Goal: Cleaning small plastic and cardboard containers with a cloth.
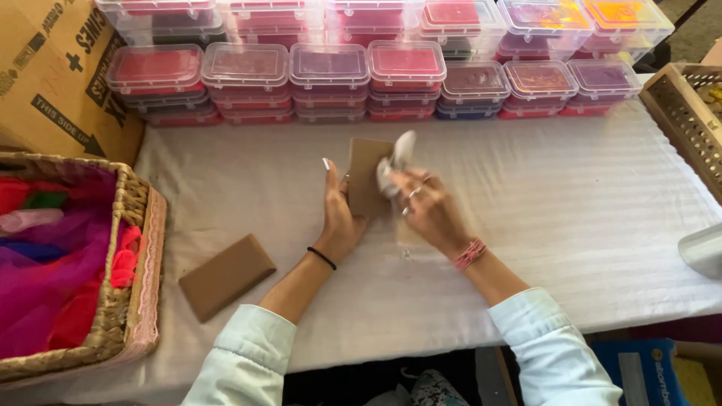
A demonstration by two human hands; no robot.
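Head view: the left hand stands a small brown box on edge over the middle of the counter, fingers closed along its left side and the palm behind it, so that the broad brown face is turned toward the right hand and kept from sliding. The right hand is closed on a crumpled white cloth and presses it against the upper right edge of the box; holding the box upright probably gives the cloth a firm surface to bear on. Both forearms rest low over the white cover, wrists close together, which steadies the work.

A second brown box lies flat on the counter, well apart to the left of the left forearm, set aside within reach. Further left a wicker basket with a lace rim holds bright netting fabric in pink, purple and red, at the counter's edge.

Along the back, clear lidded plastic tubs stand stacked in rows, sorted by colour, out of the way of the hands. A cardboard carton stands at the far left and a perforated wooden tray at the far right
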